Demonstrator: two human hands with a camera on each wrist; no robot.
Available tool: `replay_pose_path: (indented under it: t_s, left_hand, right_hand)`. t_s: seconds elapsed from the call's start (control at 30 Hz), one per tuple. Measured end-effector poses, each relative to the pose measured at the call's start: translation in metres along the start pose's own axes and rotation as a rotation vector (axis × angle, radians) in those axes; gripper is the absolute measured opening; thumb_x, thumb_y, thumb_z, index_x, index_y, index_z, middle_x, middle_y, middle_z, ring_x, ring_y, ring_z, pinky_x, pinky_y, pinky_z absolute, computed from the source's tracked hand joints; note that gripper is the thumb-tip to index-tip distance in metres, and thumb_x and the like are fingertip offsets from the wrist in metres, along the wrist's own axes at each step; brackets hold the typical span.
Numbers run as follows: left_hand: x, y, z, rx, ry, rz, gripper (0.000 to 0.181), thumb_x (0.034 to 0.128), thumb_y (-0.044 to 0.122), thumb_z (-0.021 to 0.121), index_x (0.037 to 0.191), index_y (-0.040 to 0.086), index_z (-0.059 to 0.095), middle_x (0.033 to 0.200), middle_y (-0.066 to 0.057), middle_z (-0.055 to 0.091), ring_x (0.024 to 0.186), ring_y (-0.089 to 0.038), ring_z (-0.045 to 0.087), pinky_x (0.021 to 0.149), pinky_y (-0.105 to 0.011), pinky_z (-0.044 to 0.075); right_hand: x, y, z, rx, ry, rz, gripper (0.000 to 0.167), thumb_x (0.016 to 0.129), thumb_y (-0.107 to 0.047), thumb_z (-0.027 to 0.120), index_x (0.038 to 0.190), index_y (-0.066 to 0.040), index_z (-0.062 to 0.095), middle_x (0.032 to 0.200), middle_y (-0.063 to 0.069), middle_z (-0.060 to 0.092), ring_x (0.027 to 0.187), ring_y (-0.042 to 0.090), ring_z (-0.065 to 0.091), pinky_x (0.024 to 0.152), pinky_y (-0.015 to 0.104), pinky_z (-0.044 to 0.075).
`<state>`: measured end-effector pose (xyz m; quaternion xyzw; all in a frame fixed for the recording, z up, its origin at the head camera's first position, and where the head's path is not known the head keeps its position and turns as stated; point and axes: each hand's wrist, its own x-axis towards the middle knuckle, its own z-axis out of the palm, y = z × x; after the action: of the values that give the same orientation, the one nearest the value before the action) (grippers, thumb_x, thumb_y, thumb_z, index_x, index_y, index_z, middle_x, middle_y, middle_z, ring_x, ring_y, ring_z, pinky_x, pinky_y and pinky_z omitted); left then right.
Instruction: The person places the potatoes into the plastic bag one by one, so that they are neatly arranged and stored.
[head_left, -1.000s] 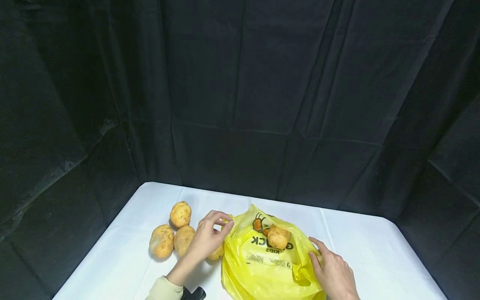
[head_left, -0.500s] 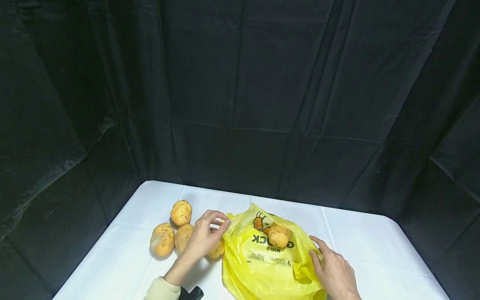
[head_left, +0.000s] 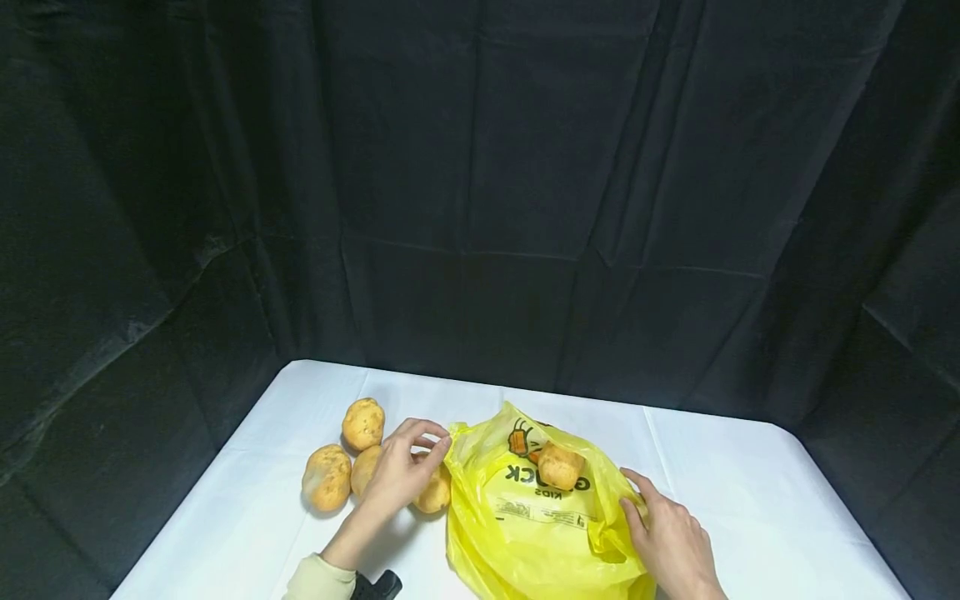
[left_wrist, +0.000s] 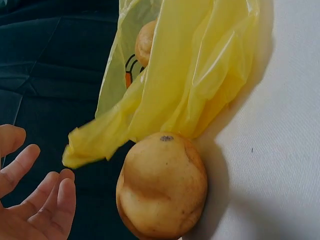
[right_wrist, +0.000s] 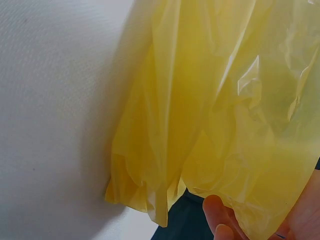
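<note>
A yellow plastic bag (head_left: 543, 550) with dark print lies with its mouth spread, and a potato (head_left: 561, 467) sits inside it. My right hand (head_left: 671, 533) holds the bag's right rim, the plastic between thumb and fingers; the right wrist view shows fingertips (right_wrist: 216, 212) at the yellow film. My left hand (head_left: 401, 471) hovers by the bag's left edge. In the left wrist view its relaxed fingers (left_wrist: 60, 200) stand just short of a yellow corner of the bag, gripping nothing. Close by, a potato (left_wrist: 162, 185) rests against the bag's side.
Left of the bag, several loose potatoes (head_left: 327, 477) lie grouped on the white-covered table (head_left: 757, 483), one partly hidden behind my left hand. Black cloth (head_left: 480, 192) hangs behind the table and along both sides. A dark wrist strap (head_left: 378, 586) shows on my left arm.
My left hand has drawn slightly left, away from the bag's edge, showing more of the potato beside it. The right hand keeps its place on the rim.
</note>
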<state>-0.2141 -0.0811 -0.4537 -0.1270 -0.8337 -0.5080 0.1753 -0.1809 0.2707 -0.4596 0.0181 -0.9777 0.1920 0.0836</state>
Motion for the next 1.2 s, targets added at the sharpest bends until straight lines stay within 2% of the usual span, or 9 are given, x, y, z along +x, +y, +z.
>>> replay_pose_path:
  t_s: [0.2,0.37,0.5,0.63,0.73,0.9,1.03,1.2]
  left_hand:
    - [0.001,-0.006,-0.005,0.029,0.025,0.007,0.005,0.0914,0.016,0.069,0.095,0.013,0.070,0.103,-0.002,0.063,0.088,-0.020,0.067,0.068,-0.025,0.054]
    - [0.000,-0.011,-0.012,0.101,0.035,-0.032,0.006,0.0919,0.021,0.069,0.096,0.016,0.070,0.104,0.001,0.063,0.090,-0.017,0.066,0.069,-0.026,0.053]
    - [0.003,-0.015,-0.020,0.099,0.047,-0.050,0.007,0.0928,0.021,0.068,0.096,0.016,0.070,0.103,0.000,0.063,0.090,-0.017,0.066,0.069,-0.029,0.053]
    - [0.008,-0.020,-0.027,0.093,0.076,-0.055,0.006,0.0927,0.019,0.068,0.095,0.013,0.070,0.101,-0.003,0.062,0.089,-0.020,0.066,0.069,-0.030,0.053]
    - [0.012,-0.023,-0.031,0.103,0.095,-0.052,0.008,0.0927,0.018,0.068,0.096,0.011,0.070,0.100,-0.006,0.063,0.089,-0.023,0.067,0.069,-0.033,0.053]
    - [0.019,-0.029,-0.041,0.119,0.111,-0.082,0.010,0.0929,0.017,0.068,0.097,0.008,0.070,0.102,-0.009,0.063,0.090,-0.028,0.068,0.079,-0.042,0.052]
    - [0.023,-0.033,-0.045,0.124,0.112,-0.108,0.013,0.0934,0.017,0.067,0.099,0.005,0.070,0.109,-0.013,0.063,0.092,-0.032,0.067,0.088,-0.047,0.048]
    - [0.026,-0.038,-0.048,0.140,0.102,-0.155,0.017,0.0938,0.018,0.067,0.102,0.004,0.070,0.112,-0.016,0.062,0.096,-0.035,0.065,0.088,-0.048,0.048]
  right_hand:
    - [0.000,0.000,0.000,0.000,-0.003,0.000,0.042,0.094,-0.016,0.065,0.134,-0.008,0.055,0.099,0.017,0.069,0.065,0.019,0.056,0.055,0.043,0.046]
    - [-0.001,0.000,0.001,0.005,-0.005,0.001,0.042,0.094,-0.015,0.065,0.134,-0.009,0.055,0.098,0.019,0.069,0.064,0.018,0.057,0.054,0.042,0.046]
    - [-0.001,0.001,0.003,0.027,0.032,-0.025,0.041,0.093,-0.012,0.065,0.133,-0.007,0.056,0.093,0.018,0.070,0.061,0.017,0.053,0.054,0.038,0.045]
    - [0.000,0.001,0.004,0.049,0.082,-0.045,0.039,0.092,-0.008,0.066,0.130,-0.004,0.059,0.094,0.020,0.070,0.066,0.020,0.059,0.060,0.041,0.049]
    - [0.001,0.001,0.005,0.067,0.097,-0.033,0.035,0.092,-0.006,0.066,0.127,-0.002,0.062,0.097,0.022,0.070,0.076,0.026,0.066,0.067,0.046,0.052]
    - [0.004,0.000,0.005,0.089,0.084,0.000,0.029,0.093,-0.003,0.065,0.121,0.004,0.064,0.109,0.025,0.067,0.092,0.037,0.067,0.077,0.050,0.053]
    - [0.006,0.001,0.005,0.093,0.080,0.016,0.026,0.092,-0.002,0.065,0.117,0.006,0.066,0.106,0.025,0.068,0.091,0.036,0.067,0.074,0.048,0.054]
    - [0.004,0.001,0.005,0.100,0.094,0.000,0.024,0.091,0.000,0.065,0.113,0.007,0.067,0.105,0.026,0.068,0.093,0.038,0.067,0.077,0.049,0.054]
